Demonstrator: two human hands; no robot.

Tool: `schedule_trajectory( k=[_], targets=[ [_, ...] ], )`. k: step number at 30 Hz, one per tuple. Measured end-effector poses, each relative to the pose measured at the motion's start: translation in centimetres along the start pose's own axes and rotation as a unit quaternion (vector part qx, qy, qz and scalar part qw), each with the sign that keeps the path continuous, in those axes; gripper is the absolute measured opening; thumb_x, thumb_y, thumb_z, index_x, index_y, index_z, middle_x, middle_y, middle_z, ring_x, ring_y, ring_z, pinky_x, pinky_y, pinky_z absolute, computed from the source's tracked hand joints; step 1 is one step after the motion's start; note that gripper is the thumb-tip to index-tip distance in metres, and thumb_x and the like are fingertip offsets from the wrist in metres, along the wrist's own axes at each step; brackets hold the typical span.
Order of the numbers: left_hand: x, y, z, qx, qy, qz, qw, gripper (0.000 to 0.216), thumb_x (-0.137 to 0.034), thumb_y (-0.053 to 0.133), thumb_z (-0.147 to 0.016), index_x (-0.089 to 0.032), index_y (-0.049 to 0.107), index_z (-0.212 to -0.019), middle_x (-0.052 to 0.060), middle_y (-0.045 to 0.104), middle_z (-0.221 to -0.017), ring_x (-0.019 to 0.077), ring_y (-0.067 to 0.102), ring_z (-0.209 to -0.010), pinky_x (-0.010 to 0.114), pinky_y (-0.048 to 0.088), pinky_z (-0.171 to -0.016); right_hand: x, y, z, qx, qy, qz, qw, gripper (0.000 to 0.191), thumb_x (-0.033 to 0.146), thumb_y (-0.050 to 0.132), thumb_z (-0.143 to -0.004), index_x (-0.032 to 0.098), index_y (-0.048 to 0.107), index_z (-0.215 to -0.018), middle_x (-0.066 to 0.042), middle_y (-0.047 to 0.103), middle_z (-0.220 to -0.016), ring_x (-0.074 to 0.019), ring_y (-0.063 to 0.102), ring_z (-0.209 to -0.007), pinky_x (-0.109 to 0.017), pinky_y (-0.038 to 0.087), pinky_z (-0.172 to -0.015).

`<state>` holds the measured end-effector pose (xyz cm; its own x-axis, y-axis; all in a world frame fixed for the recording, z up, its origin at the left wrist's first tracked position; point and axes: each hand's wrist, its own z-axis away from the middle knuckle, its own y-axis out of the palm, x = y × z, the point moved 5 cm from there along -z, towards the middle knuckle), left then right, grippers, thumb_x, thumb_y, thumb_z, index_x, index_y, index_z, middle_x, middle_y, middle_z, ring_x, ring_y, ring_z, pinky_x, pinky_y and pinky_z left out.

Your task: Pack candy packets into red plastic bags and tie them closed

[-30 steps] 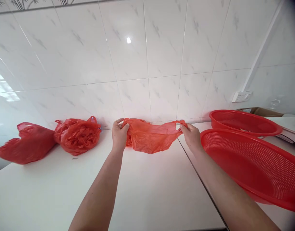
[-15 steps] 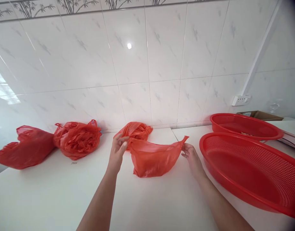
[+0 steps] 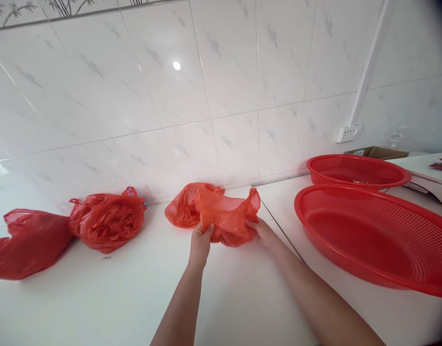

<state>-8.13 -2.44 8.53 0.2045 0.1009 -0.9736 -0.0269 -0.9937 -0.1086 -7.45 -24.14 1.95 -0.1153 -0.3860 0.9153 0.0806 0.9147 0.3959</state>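
- Right before me the white tabletop (image 3: 134,293) spreads wide and smooth, softly shiny, a thin dark seam (image 3: 283,230) dividing it from the white surface on the right
- The red plastic bag (image 3: 228,216) is just left of that seam, loose and rumpled, its right corner poking up; I can't tell whether its underside touches the table
- The left hand (image 3: 200,241) pinches the bag's lower left edge, thumb on the near side, the other fingers mostly hidden by plastic
- The right hand (image 3: 263,231) pinches its right side, the film caught between digits partly covered by the bag
- A crumpled red bag (image 3: 182,207) lies behind and to the left, partly overlapped by the held one, near the wall
- Farther left rests a bundle of red bags (image 3: 107,221), a darker red bag (image 3: 35,242) beside it near the table's end
- On the right sit a large oval mesh basket (image 3: 358,245) and, behind it, a second red basket (image 3: 316,177) with something too small to make out inside
- Past them are a cardboard box (image 3: 390,153) and a small red packet (image 3: 441,165)
- The wall (image 3: 235,72) is pale, grey-flecked tile, with a bamboo-patterned border (image 3: 64,7) at upper left and a power socket (image 3: 349,133) below white trunking (image 3: 370,57)
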Motion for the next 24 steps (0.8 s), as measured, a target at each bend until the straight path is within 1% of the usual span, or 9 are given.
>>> schedule_trajectory(
  k=[2, 4, 9, 11, 13, 15, 17, 20, 24],
  targets=[
    [-1.4, 0.3, -1.1, -0.021, 0.02, 0.005, 1.0, 0.027, -0.043, 0.059, -0.077, -0.017, 0.063, -0.086, 0.003, 0.066, -0.083, 0.018, 0.06, -0.082, 0.029, 0.049, -0.071, -1.1, -0.4, -0.6, 0.018, 0.024, -0.082, 0.996, 0.039, 0.04, 0.073, -0.067, 0.018, 0.064, -0.097, -0.011, 0.069, -0.104, -0.0267, 0.065, -0.097, -0.042, 0.052, -0.084],
    [-1.2, 0.2, -1.7, -0.032, 0.018, -0.001, 0.999, 0.025, -0.04, 0.061, -0.076, -0.017, 0.063, -0.085, 0.002, 0.065, -0.081, 0.017, 0.06, -0.08, 0.028, 0.049, -0.07, -1.7, -1.8, -1.0, -0.007, 0.012, -0.128, 0.992, 0.037, 0.039, 0.07, -0.07, 0.02, 0.062, -0.1, -0.009, 0.068, -0.108, -0.0262, 0.064, -0.101, -0.04, 0.053, -0.083],
    [3.0, -0.6, -1.2, -0.066, -0.039, 0.017, 0.997, 0.034, -0.041, 0.06, -0.076, -0.016, 0.062, -0.098, 0.006, 0.067, -0.092, 0.0198, 0.062, -0.086, 0.031, 0.05, -0.072, -1.6, -3.6, -1.1, -0.019, -0.007, -0.133, 0.991, 0.038, 0.036, 0.068, -0.07, 0.02, 0.059, -0.103, -0.009, 0.065, -0.115, -0.0268, 0.061, -0.107, -0.04, 0.052, -0.084],
    [4.2, -0.5, -0.7, -0.066, -0.047, 0.053, 0.995, 0.041, -0.043, 0.063, -0.074, -0.017, 0.059, -0.106, 0.008, 0.066, -0.1, 0.0217, 0.063, -0.092, 0.033, 0.051, -0.076, -1.1, -3.2, -0.8, -0.016, -0.016, -0.117, 0.993, 0.04, 0.037, 0.069, -0.069, 0.02, 0.058, -0.104, -0.009, 0.065, -0.117, -0.027, 0.06, -0.108, -0.04, 0.051, -0.085],
    [4.5, -0.1, -0.2, -0.051, -0.02, 0.092, 0.994, 0.053, -0.043, 0.066, -0.073, -0.019, 0.052, -0.118, 0.01, 0.063, -0.113, 0.0236, 0.061, -0.102, 0.036, 0.051, -0.084, -0.3, -2.3, -0.3, 0.0, -0.028, -0.094, 0.995, 0.046, 0.041, 0.069, -0.07, 0.021, 0.057, -0.11, -0.009, 0.063, -0.12, -0.0268, 0.06, -0.11, -0.039, 0.051, -0.085],
    [4.6, 0.4, 0.1, -0.018, 0.019, 0.125, 0.992, 0.063, -0.043, 0.066, -0.074, -0.022, 0.044, -0.129, 0.011, 0.057, -0.125, 0.0248, 0.055, -0.116, 0.037, 0.047, -0.094, 0.4, -1.3, 0.2, 0.031, -0.037, -0.092, 0.995, 0.053, 0.045, 0.069, -0.07, 0.023, 0.055, -0.117, -0.01, 0.063, -0.121, -0.0262, 0.059, -0.11, -0.04, 0.05, -0.086],
    [5.2, 1.0, 0.2, 0.017, 0.025, 0.16, 0.987, 0.064, -0.043, 0.064, -0.077, -0.022, 0.041, -0.133, 0.011, 0.054, -0.131, 0.0252, 0.049, -0.124, 0.037, 0.044, -0.099, 0.8, -0.4, 0.6, 0.07, -0.027, -0.102, 0.992, 0.058, 0.045, 0.072, -0.069, 0.023, 0.055, -0.12, -0.01, 0.065, -0.116, -0.0263, 0.06, -0.108, -0.041, 0.05, -0.087],
    [7.4, 1.1, 0.0, 0.019, -0.057, 0.247, 0.967, 0.056, -0.046, 0.061, -0.08, -0.021, 0.048, -0.127, 0.011, 0.054, -0.131, 0.0259, 0.049, -0.124, 0.037, 0.045, -0.099, 0.3, 0.1, 1.0, 0.112, 0.033, -0.116, 0.986, 0.052, 0.04, 0.075, -0.068, 0.019, 0.061, -0.112, -0.01, 0.069, -0.105, -0.0276, 0.063, -0.102, -0.043, 0.049, -0.088],
    [9.8, 0.7, -0.1, -0.036, -0.199, 0.335, 0.92, 0.042, -0.044, 0.063, -0.08, -0.018, 0.059, -0.113, 0.011, 0.059, -0.127, 0.0257, 0.057, -0.115, 0.038, 0.05, -0.095, -0.9, -1.0, 0.6, 0.063, 0.07, -0.153, 0.984, 0.038, 0.035, 0.076, -0.067, 0.018, 0.066, -0.099, -0.008, 0.071, -0.099, -0.0251, 0.066, -0.094, -0.038, 0.051, -0.086]
  ],
)
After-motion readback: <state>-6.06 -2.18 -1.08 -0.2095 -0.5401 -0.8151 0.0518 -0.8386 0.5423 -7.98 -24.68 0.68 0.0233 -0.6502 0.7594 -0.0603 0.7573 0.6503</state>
